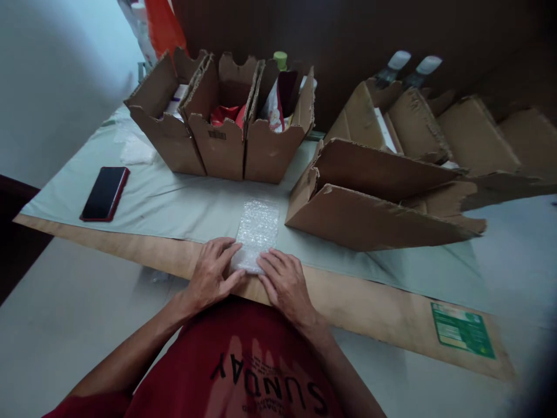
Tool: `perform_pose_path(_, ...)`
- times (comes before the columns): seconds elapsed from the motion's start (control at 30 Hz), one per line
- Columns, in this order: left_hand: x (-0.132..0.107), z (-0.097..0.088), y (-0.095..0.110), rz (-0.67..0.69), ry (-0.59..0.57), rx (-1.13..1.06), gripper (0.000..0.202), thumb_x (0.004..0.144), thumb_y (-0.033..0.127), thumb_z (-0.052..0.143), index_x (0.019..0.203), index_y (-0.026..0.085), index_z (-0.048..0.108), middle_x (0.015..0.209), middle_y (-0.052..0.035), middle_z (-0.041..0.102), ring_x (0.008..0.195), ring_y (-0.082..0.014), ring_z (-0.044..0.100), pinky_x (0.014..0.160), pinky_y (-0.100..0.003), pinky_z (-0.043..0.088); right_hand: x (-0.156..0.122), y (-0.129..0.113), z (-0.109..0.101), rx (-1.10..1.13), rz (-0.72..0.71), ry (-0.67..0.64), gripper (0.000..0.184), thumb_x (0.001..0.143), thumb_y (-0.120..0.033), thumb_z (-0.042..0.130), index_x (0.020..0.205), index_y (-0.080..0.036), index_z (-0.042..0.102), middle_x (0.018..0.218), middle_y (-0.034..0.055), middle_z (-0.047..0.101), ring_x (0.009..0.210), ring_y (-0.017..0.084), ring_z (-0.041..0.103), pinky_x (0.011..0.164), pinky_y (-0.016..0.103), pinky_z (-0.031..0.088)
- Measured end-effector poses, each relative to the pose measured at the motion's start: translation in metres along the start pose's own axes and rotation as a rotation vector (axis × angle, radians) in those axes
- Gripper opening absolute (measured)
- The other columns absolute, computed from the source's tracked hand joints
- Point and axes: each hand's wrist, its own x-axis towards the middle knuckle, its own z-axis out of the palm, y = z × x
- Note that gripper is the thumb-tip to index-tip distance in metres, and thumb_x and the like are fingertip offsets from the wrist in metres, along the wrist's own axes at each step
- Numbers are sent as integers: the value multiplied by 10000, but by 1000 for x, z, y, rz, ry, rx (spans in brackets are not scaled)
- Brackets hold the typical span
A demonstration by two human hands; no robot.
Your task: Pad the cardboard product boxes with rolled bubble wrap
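Note:
A strip of clear bubble wrap [257,229] lies flat on the table's pale cloth [174,203], reaching from the near edge toward the boxes. My left hand [213,273] presses on its near left corner, fingers curled over the edge. My right hand [285,281] rests on its near right corner, fingers bent down onto it. Both hands grip the near end of the wrap; whether anything lies under it is hidden.
Three open cardboard boxes [226,133] with packets stand at the back left. A large torn cardboard box [374,203] lies to the right, more boxes [456,133] behind it. A dark phone in a red case [105,193] lies at the left. A green label [462,329] sits near the table's right edge.

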Motion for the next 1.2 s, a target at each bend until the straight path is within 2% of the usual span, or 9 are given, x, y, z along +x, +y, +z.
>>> perform_pose_path(0.1, -6, -11, 2, 68, -63, -129, 460, 959, 210, 577, 1417, 198, 527, 1203, -124, 667, 1140, -274, 606, 1000, -449, 505, 2, 0, 1, 128, 70, -1, 259, 1000, -157, 544, 1222, -205, 669, 1114, 76, 775, 1112, 260, 672, 946, 436, 502)
perform_pose_path(0.27, 8, -3, -3, -70, -77, -42, 424, 964, 213, 554, 1385, 160, 561, 890, -58, 688, 839, -231, 615, 807, -378, 526, 1, -2, -9, 79, 188, 71, 282, 1017, -267, 546, 1278, -221, 644, 1203, 102, 739, 1124, 278, 660, 933, 452, 517)
perform_pose_path(0.47, 23, 7, -8, -130, 15, 58, 314, 963, 282, 570, 1232, 148, 661, 893, -86, 718, 856, -258, 616, 834, -431, 510, 1, 1, -1, -54, 55, -37, 311, 960, -236, 628, 1270, -214, 650, 1310, 126, 691, 1259, 318, 589, 1012, 492, 468)
perform_pose_path(0.57, 8, -4, 0, -332, 68, -208, 314, 938, 345, 607, 1176, 157, 690, 909, -81, 722, 859, -234, 651, 835, -413, 534, 6, 6, 6, 28, 122, 34, 261, 982, -210, 584, 1227, -203, 675, 1213, 110, 741, 1186, 291, 636, 989, 464, 481)
perform_pose_path(0.73, -15, -13, 24, -861, -69, -1046, 496, 827, 424, 764, 1234, 152, 679, 1145, -128, 757, 1054, -265, 715, 870, -402, 589, 6, 0, 1, 317, 368, 89, 250, 997, -284, 556, 1184, -222, 710, 1086, 76, 779, 1001, 245, 693, 906, 409, 529)
perform_pose_path(0.8, -15, -6, 33, -904, -91, -1307, 529, 758, 384, 844, 1216, 159, 701, 1153, -116, 764, 1104, -260, 707, 923, -378, 577, 2, -9, -2, 429, 436, 45, 250, 989, -306, 564, 1174, -234, 716, 1109, 64, 777, 1019, 241, 693, 903, 394, 538)
perform_pose_path(0.93, -5, 12, 44, -902, -23, -1563, 442, 648, 331, 937, 1015, 162, 757, 924, -48, 786, 895, -181, 726, 845, -276, 562, -5, -25, -6, 475, 460, 16, 238, 983, -334, 561, 1124, -249, 734, 1077, 56, 780, 1007, 246, 696, 910, 416, 537)
perform_pose_path(1.07, -2, 19, 48, -911, 13, -1600, 457, 638, 345, 945, 1014, 169, 754, 917, -43, 785, 866, -188, 727, 810, -281, 563, -9, -18, -16, 340, 468, 165, 330, 931, -435, 634, 1181, -238, 722, 1230, 111, 716, 1162, 309, 635, 1032, 518, 476)
perform_pose_path(1.2, -4, 13, 47, -858, -106, -1501, 582, 609, 398, 944, 1097, 147, 750, 960, -67, 789, 903, -222, 723, 824, -300, 560, -6, 0, -30, 625, 554, 124, 576, 878, -526, 679, 1354, -208, 618, 1371, 138, 649, 1215, 298, 635, 1040, 471, 513)
